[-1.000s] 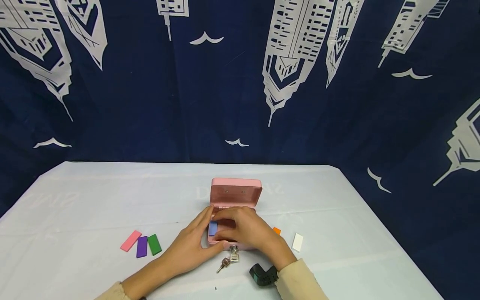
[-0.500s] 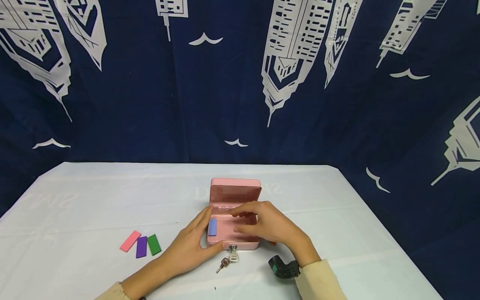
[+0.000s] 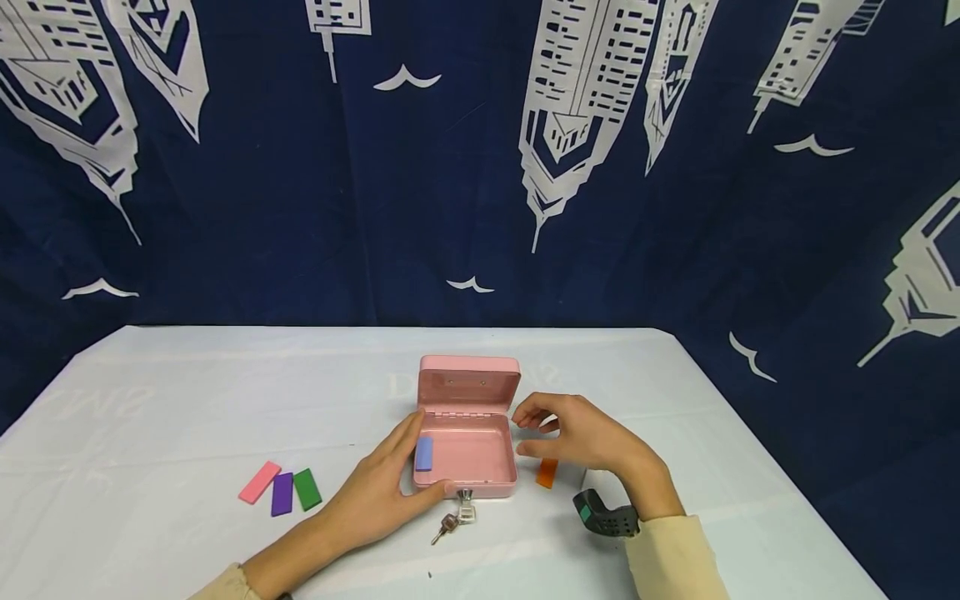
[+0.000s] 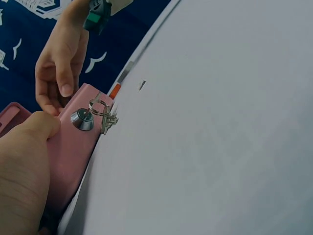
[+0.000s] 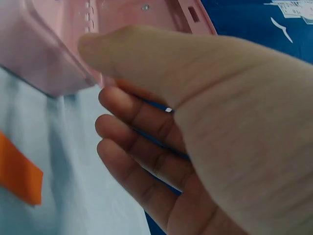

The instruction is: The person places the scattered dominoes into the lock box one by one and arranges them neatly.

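Note:
In the head view a small pink metal cash box [image 3: 472,450] stands with its lid [image 3: 468,385] raised. One blue rectangular tile [image 3: 423,454] lies inside along the left wall. My left hand [image 3: 390,475] holds the box at its left side, thumb [image 4: 41,125] over the front rim and fingers reaching toward the back corner. A key in the front lock [image 4: 82,119] carries a ring with a second key [image 3: 447,525] hanging from it. Just right of the box hovers my right hand [image 3: 577,433], fingers loosely bent, nothing between them. An orange tile [image 3: 547,473] lies beneath it.
Pink [image 3: 259,482], purple [image 3: 282,494] and green [image 3: 306,489] tiles lie left of the box on the white tablecloth [image 3: 225,383]. A white tile is mostly hidden behind the right wrist, which wears a black device [image 3: 603,517]. A dark blue printed curtain [image 3: 420,200] hangs behind.
My right hand has come out of the box and moved right, past its right wall. The blue tile stays inside. My left hand keeps its place on the box.

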Action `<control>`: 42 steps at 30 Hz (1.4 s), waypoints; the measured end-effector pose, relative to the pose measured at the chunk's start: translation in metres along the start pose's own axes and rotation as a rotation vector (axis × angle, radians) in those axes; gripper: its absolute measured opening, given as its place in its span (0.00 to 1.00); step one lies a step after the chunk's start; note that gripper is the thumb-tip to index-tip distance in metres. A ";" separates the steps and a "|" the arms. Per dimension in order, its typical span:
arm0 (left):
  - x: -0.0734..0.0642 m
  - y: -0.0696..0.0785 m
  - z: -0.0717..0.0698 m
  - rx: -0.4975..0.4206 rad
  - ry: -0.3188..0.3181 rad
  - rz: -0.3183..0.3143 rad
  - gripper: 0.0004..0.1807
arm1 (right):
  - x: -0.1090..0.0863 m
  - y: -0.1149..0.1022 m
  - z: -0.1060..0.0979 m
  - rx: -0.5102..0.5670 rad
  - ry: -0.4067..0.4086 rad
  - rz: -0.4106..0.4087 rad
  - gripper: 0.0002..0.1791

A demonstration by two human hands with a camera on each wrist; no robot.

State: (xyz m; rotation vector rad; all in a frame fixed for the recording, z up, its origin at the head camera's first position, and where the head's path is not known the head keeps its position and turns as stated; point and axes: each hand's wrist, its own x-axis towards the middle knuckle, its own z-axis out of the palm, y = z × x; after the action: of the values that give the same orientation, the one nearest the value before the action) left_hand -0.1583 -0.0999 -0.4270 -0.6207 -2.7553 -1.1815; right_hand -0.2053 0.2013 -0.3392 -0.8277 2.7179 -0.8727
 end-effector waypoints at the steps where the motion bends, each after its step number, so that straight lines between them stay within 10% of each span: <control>1: 0.000 0.000 0.000 0.001 0.001 0.000 0.59 | -0.001 0.001 -0.001 -0.009 0.000 0.012 0.17; 17: 0.000 0.000 0.001 0.002 0.006 0.004 0.60 | -0.009 0.009 0.000 0.031 -0.111 0.305 0.25; 42: 0.002 0.001 0.002 0.018 -0.006 0.000 0.60 | -0.010 0.010 0.002 -0.025 -0.106 0.358 0.22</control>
State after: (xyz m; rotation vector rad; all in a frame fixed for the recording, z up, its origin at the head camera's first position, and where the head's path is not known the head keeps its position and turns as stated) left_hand -0.1596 -0.0971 -0.4271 -0.6229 -2.7680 -1.1553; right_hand -0.2007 0.2129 -0.3467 -0.3588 2.6675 -0.6958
